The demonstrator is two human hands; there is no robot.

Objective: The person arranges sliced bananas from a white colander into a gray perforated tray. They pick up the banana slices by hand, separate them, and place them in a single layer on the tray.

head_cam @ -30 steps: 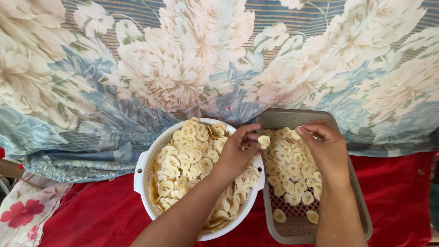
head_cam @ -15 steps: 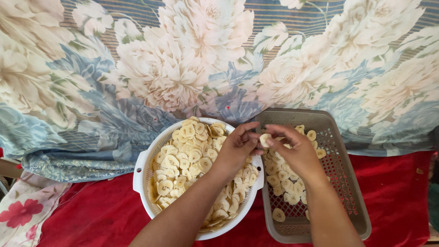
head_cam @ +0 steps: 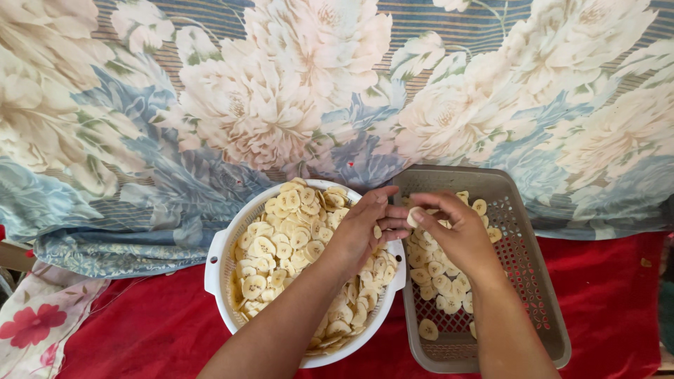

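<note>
While over the bowl [head_cam: 223, 260], both hands [head_cam: 460, 235] pinching slices [head_cam: 415, 216]

Pale yellow round banana slices [head_cam: 281, 245] fill a white perforated plastic bowl [head_cam: 219, 261]; the rectangular mesh plastic tray [head_cam: 523, 281] is grey-brown; a plain red cloth [head_cam: 140, 330] lies under both; the big-flowered fabric [head_cam: 281, 91] shows cream blooms, blue leaves

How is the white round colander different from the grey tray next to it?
The white colander is round and deep, while the grey tray is rectangular and shallow. The colander is heaped with banana slices; the tray holds one thin layer at its near side, the rest bare. The left hand is over the colander, the right hand over the tray. Both are perforated plastic on red cloth.
</note>
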